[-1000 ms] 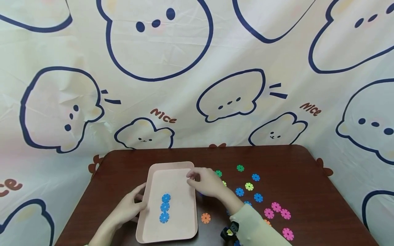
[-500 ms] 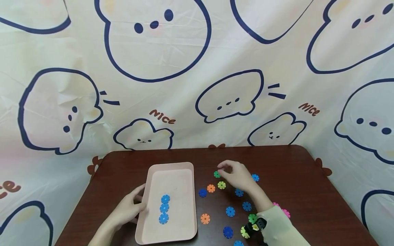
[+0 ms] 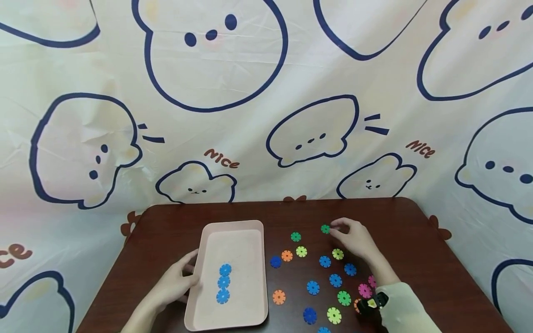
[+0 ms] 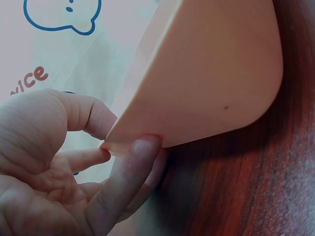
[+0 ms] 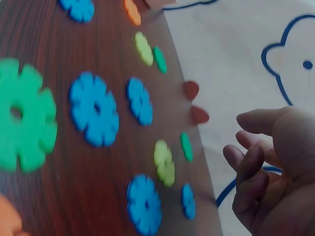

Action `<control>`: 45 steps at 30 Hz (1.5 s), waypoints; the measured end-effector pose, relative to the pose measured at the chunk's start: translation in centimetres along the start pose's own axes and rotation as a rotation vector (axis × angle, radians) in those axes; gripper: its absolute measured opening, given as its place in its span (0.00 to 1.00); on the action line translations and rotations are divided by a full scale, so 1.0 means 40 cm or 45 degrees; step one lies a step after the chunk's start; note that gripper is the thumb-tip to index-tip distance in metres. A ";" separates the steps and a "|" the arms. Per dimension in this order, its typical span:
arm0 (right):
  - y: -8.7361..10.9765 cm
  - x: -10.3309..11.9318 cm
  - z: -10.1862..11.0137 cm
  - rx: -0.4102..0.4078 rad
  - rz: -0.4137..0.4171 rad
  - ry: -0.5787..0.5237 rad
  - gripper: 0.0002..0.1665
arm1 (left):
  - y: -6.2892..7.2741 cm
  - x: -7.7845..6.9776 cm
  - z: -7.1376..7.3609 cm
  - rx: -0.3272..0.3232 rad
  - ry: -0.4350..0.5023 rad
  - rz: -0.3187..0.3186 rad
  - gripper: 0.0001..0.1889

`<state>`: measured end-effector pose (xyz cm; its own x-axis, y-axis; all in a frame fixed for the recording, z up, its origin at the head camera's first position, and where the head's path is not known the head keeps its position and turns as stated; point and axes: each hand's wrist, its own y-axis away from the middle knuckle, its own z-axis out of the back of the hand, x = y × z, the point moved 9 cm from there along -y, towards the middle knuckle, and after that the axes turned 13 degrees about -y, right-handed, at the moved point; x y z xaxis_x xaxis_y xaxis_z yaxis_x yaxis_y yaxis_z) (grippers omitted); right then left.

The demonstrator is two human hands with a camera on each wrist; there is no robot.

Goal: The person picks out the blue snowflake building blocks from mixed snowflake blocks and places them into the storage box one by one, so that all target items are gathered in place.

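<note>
My left hand (image 3: 175, 280) grips the left rim of a beige tray (image 3: 254, 273), thumb and fingers on either side of the edge; the left wrist view shows this hold on the tray wall (image 4: 206, 73). Inside the tray lie three blue notched plastic discs (image 3: 223, 282) in a column, touching or overlapping. At the table's far right, my right hand (image 3: 354, 238) reaches to a green notched disc (image 3: 325, 229), fingertips right beside it. In the right wrist view, the fingers of the right hand (image 5: 268, 167) are loosely bent with nothing between them.
Several more notched discs lie right of the tray on the dark wooden table (image 3: 175, 222): orange (image 3: 279, 297), yellow-green (image 3: 334, 315), blue (image 3: 313, 287) and pink (image 3: 365, 290). My sleeve (image 3: 404, 305) and wrist camera (image 3: 372, 303) partly cover some. A patterned cloth (image 3: 250, 138) hangs behind the table.
My right hand has moved right, from the tray's right rim across the loose discs to the far green disc. The left hand keeps its hold on the tray.
</note>
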<state>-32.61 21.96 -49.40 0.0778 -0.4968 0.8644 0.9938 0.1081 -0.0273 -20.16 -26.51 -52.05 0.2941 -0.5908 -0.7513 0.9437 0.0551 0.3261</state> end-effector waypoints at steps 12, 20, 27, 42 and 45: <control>0.022 -0.120 0.065 -0.040 -0.178 0.060 0.25 | 0.001 -0.004 -0.001 -0.005 -0.005 -0.014 0.40; 0.030 -0.149 0.067 -0.038 -0.228 0.095 0.28 | 0.003 -0.005 0.000 -0.008 -0.005 -0.017 0.40; 0.029 -0.149 0.057 -0.004 -0.248 0.138 0.25 | 0.001 -0.003 0.001 -0.007 0.002 -0.019 0.40; 0.034 -0.120 0.044 0.025 -0.243 0.178 0.23 | -0.001 0.001 0.002 0.002 -0.009 -0.019 0.40; 0.033 -0.118 0.043 0.018 -0.218 0.175 0.21 | 0.002 0.000 0.002 -0.002 -0.004 -0.024 0.40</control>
<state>-31.79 25.93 -52.68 -0.0812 -0.6218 0.7790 0.9922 0.0237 0.1224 -20.10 -26.58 -52.00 0.2755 -0.5944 -0.7555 0.9494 0.0448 0.3110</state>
